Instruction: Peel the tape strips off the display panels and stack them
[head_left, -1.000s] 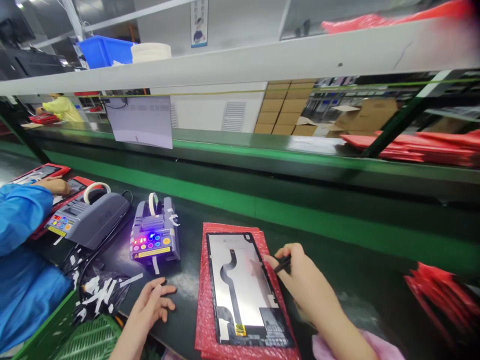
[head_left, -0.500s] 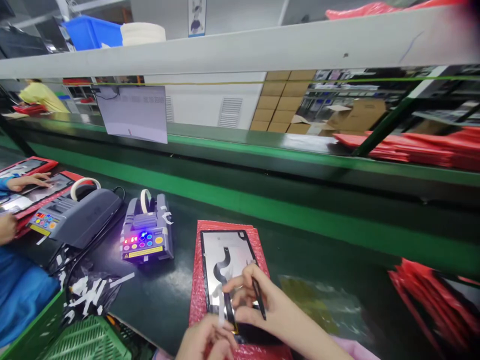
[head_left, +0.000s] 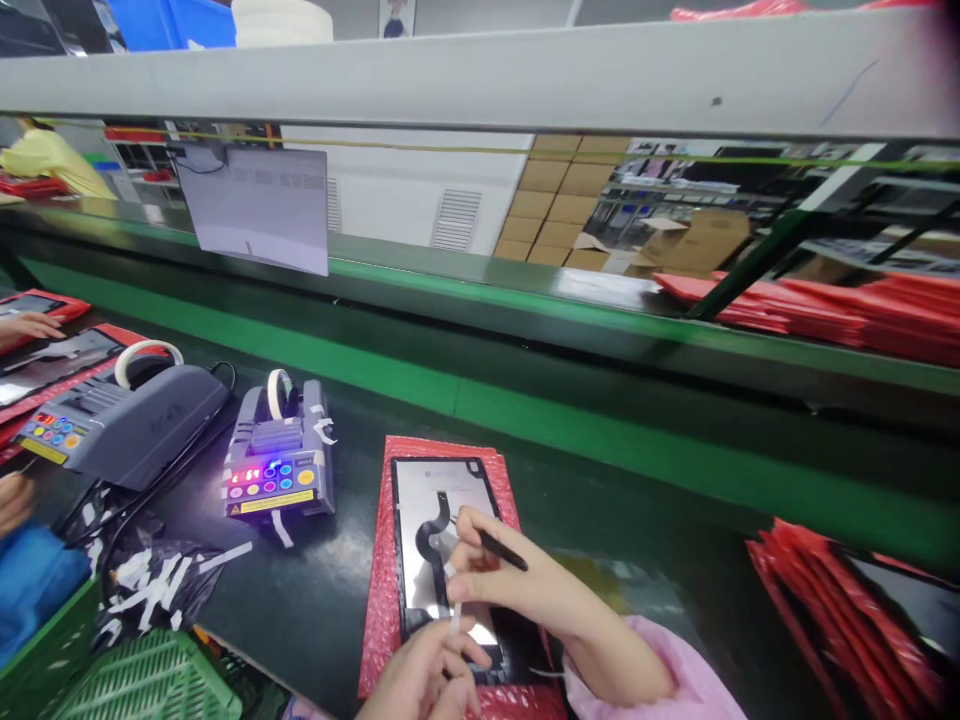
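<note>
A flat display panel [head_left: 466, 488] with a silver back and black edges lies on a red bubble-wrap bag [head_left: 379, 580]. A curved black flex cable [head_left: 429, 541] runs down the panel's back. Over the panel, my right hand [head_left: 510, 575] is closed, with dark tweezers [head_left: 501, 549] tucked in its fingers. Its thumb and a finger pinch the upper end of a short white tape strip [head_left: 455, 618]. Below it, my left hand [head_left: 431, 670] is closed at the strip's lower end. The fingers partly hide the strip and the panel's lower part.
Left of the panel stands a lit tape dispenser [head_left: 281, 460], and beyond it a second dispenser [head_left: 142, 420]. Tape scraps [head_left: 154, 590] lie beside a green basket [head_left: 157, 680]. A co-worker's hand [head_left: 15, 500] is at far left. Red bags [head_left: 825, 600] are stacked at right.
My right hand has come to the tape strip and pinches its upper end; the tweezers have tipped flatter. A white tape end now sticks out of the nearer dispenser's front. The view has shifted slightly.
</note>
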